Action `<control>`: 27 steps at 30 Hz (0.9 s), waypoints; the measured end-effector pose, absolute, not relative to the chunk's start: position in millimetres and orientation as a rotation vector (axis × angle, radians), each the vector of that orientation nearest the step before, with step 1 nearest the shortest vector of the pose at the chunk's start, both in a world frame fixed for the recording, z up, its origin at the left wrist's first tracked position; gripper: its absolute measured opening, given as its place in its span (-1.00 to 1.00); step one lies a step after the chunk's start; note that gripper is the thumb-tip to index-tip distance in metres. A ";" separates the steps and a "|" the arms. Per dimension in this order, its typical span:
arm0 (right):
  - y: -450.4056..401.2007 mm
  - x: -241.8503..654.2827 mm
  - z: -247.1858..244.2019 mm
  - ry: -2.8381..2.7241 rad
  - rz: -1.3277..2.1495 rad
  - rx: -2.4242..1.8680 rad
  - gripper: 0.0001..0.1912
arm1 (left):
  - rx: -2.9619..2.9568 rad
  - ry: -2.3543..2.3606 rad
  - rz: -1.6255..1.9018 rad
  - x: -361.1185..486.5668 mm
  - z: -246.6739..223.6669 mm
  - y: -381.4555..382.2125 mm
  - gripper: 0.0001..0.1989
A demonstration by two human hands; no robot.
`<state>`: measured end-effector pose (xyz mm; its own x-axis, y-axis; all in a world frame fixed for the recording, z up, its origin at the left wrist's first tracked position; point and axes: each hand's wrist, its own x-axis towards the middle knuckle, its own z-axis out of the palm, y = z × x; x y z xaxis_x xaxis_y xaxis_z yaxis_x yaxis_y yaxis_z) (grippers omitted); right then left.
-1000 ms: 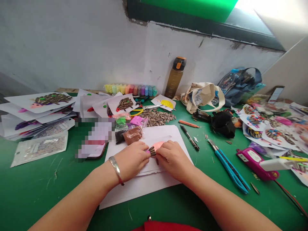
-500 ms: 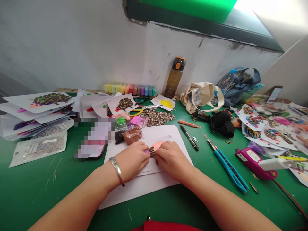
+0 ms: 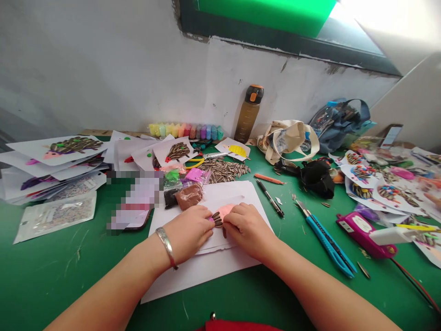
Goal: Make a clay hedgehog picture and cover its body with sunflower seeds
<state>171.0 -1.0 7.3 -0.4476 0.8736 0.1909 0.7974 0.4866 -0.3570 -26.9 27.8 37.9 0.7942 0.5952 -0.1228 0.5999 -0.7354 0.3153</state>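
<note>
White paper sheets [image 3: 172, 280] lie on the green table, bearing a flat pink clay shape [image 3: 225, 210] with several striped sunflower seeds [image 3: 217, 219] on its left part. My left hand [image 3: 193, 230], with a silver bracelet at the wrist, rests on the paper, its fingertips closed at the left side of the clay, near a bit of purple. My right hand [image 3: 246, 230] is bent over the right side of the clay, fingers pressed together beside the seeds. What either hand's fingertips hold is hidden or too small to name.
Bagged brown clay [image 3: 189, 196], a seed pile [image 3: 223, 170] and scissors [image 3: 215, 155] lie beyond the paper. A phone [image 3: 138, 207] is left; a pen [image 3: 270, 197], blue cutter [image 3: 327, 243] and magenta glue gun [image 3: 365, 234] are right. Finished pictures [image 3: 55, 151] are stacked far left. Another person's hand [image 3: 434, 200] shows far right.
The view has shifted slightly. My right fingers have lifted a little off the seeds, and more of the seeds shows between my hands. My left hand stays at the clay's left side.
</note>
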 end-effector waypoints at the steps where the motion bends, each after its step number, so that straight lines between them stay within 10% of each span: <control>1: -0.6 171.4 7.0 -2.380 0.303 -1.402 -0.80 | 2.648 0.913 -0.011 -27.2 37.0 27.9 -0.75; 27: 122.3 167.9 16.0 -2.539 -0.178 -1.819 -0.73 | 2.661 0.975 0.061 -33.1 40.0 27.0 -0.72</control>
<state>167.9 122.3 16.0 -0.3237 0.9430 0.0771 0.9445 0.3172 0.0848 -33.1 27.0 40.0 0.7682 0.6369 -0.0645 0.6240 -0.7225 0.2978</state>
